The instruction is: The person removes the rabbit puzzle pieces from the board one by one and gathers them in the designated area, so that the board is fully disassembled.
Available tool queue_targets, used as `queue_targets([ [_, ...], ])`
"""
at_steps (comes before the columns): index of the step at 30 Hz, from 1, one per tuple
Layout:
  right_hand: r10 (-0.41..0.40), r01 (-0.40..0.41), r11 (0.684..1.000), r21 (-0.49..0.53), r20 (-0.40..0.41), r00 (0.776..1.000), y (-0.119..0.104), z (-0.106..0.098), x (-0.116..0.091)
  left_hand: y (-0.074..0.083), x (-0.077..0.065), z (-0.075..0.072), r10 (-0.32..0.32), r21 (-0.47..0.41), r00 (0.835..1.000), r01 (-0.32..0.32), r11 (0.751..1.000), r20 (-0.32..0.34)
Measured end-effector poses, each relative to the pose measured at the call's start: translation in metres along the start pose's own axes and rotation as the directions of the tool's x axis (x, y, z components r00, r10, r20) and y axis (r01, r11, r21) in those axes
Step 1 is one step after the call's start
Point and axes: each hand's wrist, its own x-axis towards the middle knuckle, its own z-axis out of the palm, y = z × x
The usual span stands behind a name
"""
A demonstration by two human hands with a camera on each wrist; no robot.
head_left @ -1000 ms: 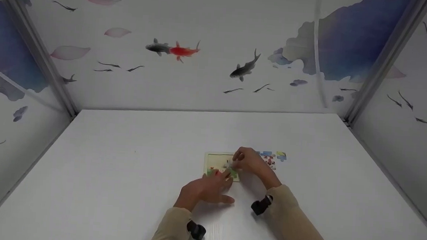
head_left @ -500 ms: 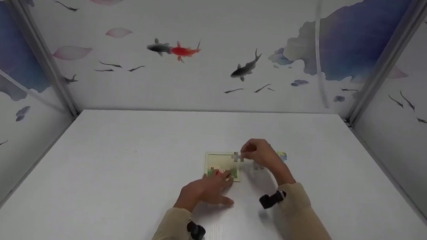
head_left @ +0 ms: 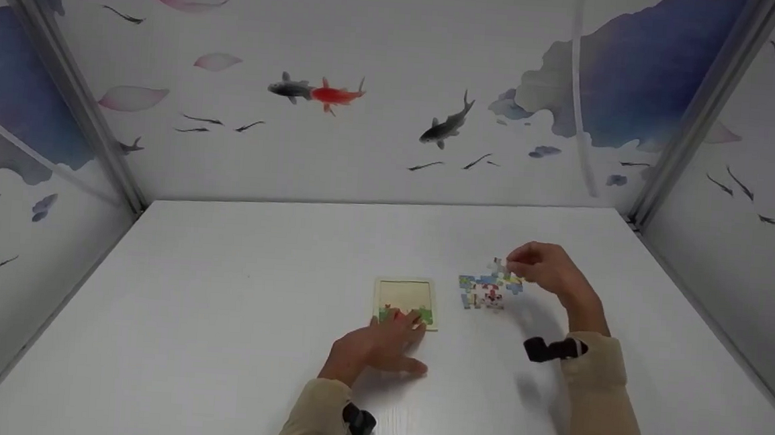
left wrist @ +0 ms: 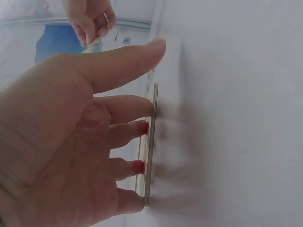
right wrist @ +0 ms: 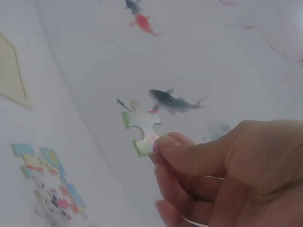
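My right hand [head_left: 542, 267] pinches a jigsaw piece [right wrist: 144, 127] between thumb and forefinger, raised over the table. The piece is pale with green edges and a touch of pink. Just left of it lie several jigsaw pieces [head_left: 480, 292], blue and white with red, grouped together. My left hand [head_left: 383, 342] lies across the near side of a light wooden puzzle tray [head_left: 376, 297], its fingertips pressing on the tray and thumb held apart. Along the tray's lower part runs a green and red picture strip [head_left: 426, 314], partly covered by those fingers. The rest of its bed is bare wood.
The white table [head_left: 253, 317] is bounded at the back by a panel [head_left: 377, 170] printed with fish and petals. Similar side panels stand left and right. A black wrist camera [head_left: 358, 422] sits on the left wrist, another camera [head_left: 551, 350] on the right.
My right hand has moved from over the tray to the right and away from me, carrying the jigsaw piece past the grouped pieces. The left hand has stayed on the tray.
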Motion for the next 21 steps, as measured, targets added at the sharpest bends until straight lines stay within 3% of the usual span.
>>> queue_targets([
  [7,0.108,-0.108,0.994,-0.018,0.038,0.993,0.025,-0.009,0.006,-0.002,0.000,-0.001,0.000,-0.028,1.000,0.000,1.000,0.006],
  [16,0.277,-0.276,0.961,-0.030,0.067,0.958,0.050,-0.006,0.014,-0.002,0.000,-0.001,-0.017,-0.056,1.000,0.017,0.998,-0.003],
  [21,0.295,-0.291,0.955,-0.061,0.064,0.954,0.060,0.002,0.018,-0.005,0.001,0.000,-0.011,-0.043,1.000,0.012,0.999,0.008],
])
